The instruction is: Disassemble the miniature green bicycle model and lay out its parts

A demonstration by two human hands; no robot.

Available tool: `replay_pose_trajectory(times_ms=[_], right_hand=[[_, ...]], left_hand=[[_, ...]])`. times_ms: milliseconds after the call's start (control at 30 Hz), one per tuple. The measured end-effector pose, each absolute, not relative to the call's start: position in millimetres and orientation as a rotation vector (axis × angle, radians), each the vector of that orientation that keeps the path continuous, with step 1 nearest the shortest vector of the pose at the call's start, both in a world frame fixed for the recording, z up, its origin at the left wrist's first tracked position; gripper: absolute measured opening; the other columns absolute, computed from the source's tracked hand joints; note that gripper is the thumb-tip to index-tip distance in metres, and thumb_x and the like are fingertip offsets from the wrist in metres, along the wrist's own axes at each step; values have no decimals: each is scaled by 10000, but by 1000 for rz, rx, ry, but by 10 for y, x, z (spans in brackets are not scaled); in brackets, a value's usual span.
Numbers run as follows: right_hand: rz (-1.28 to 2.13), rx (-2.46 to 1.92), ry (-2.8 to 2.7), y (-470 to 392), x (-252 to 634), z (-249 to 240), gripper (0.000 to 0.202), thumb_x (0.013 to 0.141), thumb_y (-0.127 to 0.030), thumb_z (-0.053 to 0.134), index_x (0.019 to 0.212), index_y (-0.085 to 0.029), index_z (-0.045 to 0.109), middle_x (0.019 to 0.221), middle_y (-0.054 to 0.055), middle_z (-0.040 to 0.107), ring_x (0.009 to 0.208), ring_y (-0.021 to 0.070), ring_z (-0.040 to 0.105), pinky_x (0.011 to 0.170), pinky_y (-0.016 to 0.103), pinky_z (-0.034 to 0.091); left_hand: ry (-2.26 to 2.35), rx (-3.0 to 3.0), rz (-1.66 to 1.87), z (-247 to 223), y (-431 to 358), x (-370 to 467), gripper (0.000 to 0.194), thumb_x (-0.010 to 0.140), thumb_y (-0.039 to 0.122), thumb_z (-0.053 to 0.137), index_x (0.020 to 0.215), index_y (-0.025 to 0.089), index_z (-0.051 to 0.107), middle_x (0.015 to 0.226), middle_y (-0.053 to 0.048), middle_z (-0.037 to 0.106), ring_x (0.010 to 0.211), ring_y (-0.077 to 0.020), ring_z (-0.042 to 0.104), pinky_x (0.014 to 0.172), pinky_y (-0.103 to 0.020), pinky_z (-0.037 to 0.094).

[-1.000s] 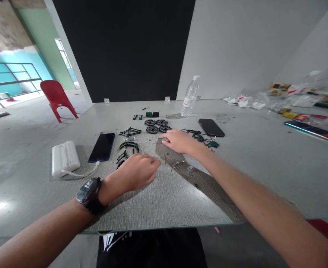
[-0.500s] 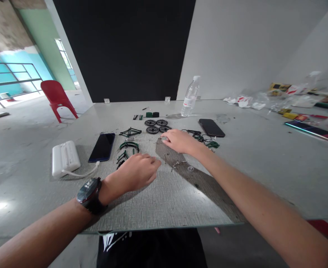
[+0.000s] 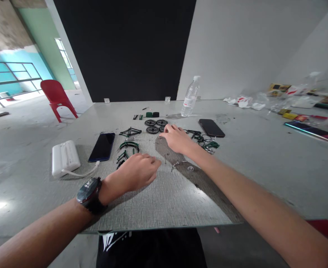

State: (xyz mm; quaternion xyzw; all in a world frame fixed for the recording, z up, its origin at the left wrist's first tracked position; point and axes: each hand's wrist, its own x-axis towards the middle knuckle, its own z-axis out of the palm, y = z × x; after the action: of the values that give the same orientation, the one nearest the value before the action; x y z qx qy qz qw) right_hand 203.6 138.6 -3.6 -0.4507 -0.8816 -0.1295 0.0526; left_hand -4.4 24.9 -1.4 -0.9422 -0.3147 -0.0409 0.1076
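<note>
My left hand, with a black watch on its wrist, rests low over the table. Its fingers are curled together, and whatever may be inside them is hidden. Beside it lie a green-and-black curved part and a small forked part, partly covered. My right hand reaches forward to the small spoked black wheels, covering part of one. Its thumb points at a tiny bit on the table, and the bent fingers are apart from the thumb. Clear small parts lie under the right forearm.
A miniature bicycle frame and green and black blocks lie farther back. Around them are a phone, a white power bank, a dark phone, more green parts and a water bottle. Plastic wrappers lie at right.
My right hand has shifted slightly forward and right, covering more of the near right wheel, and its fingers have lifted away from the thumb. My left hand stays put.
</note>
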Motion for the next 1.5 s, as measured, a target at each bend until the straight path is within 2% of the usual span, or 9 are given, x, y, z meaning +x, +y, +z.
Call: replay_pose_trajectory(times_ms=[200,433,1100,1500], right_hand=[[-364,-1361,-2661,1368,2023,-26,499,854,-29,376,1186,-202,705,1191,178,540,1053,325,476,796,432,348],[-335,-1363,-2661,1364,2029,-18,532,875,-37,344,1261,-206,669,1215,182,545,1083,331,492,799,431,357],[-271,-1369,-2649,1356,2040,-16,492,916,-105,324,1222,-226,690,1204,168,566,1055,313,525,745,410,356],[-240,-1387,-2637,1338,2035,-6,453,923,-125,374,1223,-241,693,1223,162,577,1048,309,539,732,402,374]], left_hand=[[-936,-2779,-132,5,237,-38,178,982,227,434,986,155,596,924,-71,673,864,-222,648,749,-359,496],[-930,-2771,-111,4,238,-39,165,985,231,436,974,160,585,913,-64,669,851,-220,641,744,-357,495],[-938,-2768,-95,-3,247,-39,157,981,231,434,971,166,577,924,-62,667,860,-221,637,738,-350,487],[-930,-2761,-100,0,240,-38,162,988,232,430,983,162,576,915,-56,666,856,-221,636,736,-359,490]])
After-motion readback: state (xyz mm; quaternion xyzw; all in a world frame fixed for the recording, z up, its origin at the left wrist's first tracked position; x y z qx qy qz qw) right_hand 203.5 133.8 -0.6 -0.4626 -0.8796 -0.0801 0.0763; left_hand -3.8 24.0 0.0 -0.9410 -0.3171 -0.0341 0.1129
